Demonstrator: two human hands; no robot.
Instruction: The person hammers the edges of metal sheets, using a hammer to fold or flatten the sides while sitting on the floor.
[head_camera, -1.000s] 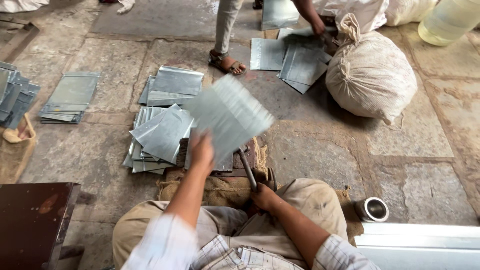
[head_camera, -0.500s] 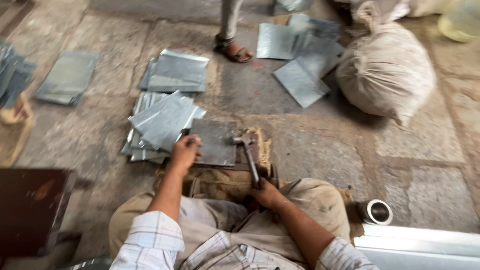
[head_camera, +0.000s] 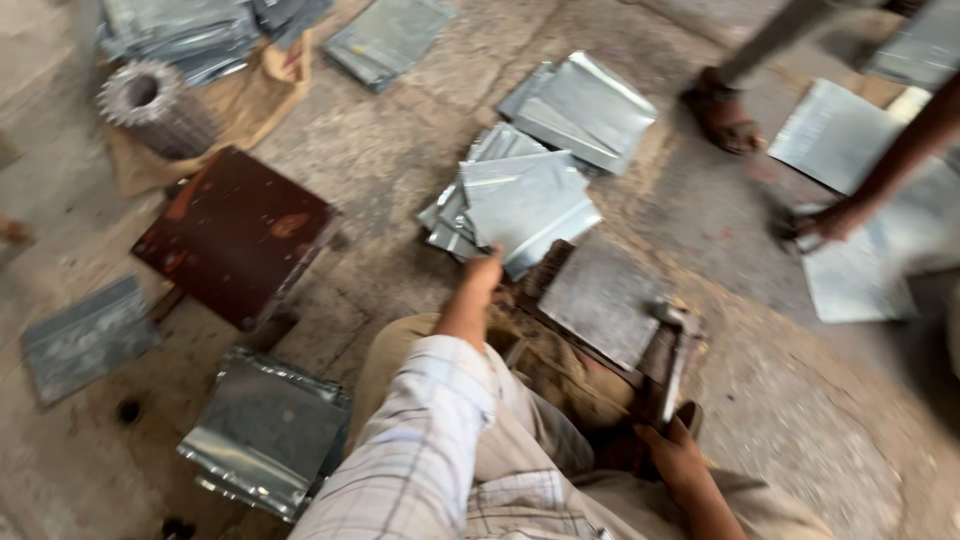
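My left hand (head_camera: 483, 276) reaches forward, its fingers curled on the near edge of the top metal sheet (head_camera: 525, 205) of a loose grey pile. My right hand (head_camera: 676, 458) is closed around the handle of a hammer (head_camera: 674, 335), whose head rests at the right edge of the work block. A flat grey sheet (head_camera: 598, 296) lies on that low block, between my knees. My checked sleeve (head_camera: 425, 440) fills the lower middle of the view.
Another person's sandalled foot (head_camera: 720, 110) and hand (head_camera: 825, 225) are at the right, the hand on large sheets (head_camera: 850, 275). A dark red-brown stool (head_camera: 235, 230) stands left. More sheet stacks lie at lower left (head_camera: 265, 430) and beyond the pile (head_camera: 590, 100). A ribbed metal cylinder (head_camera: 155, 105) sits upper left.
My left hand laid the sheet it held onto the block, then moved over to the pile. My head turned, so the view swung left. My right hand kept hold of the hammer.
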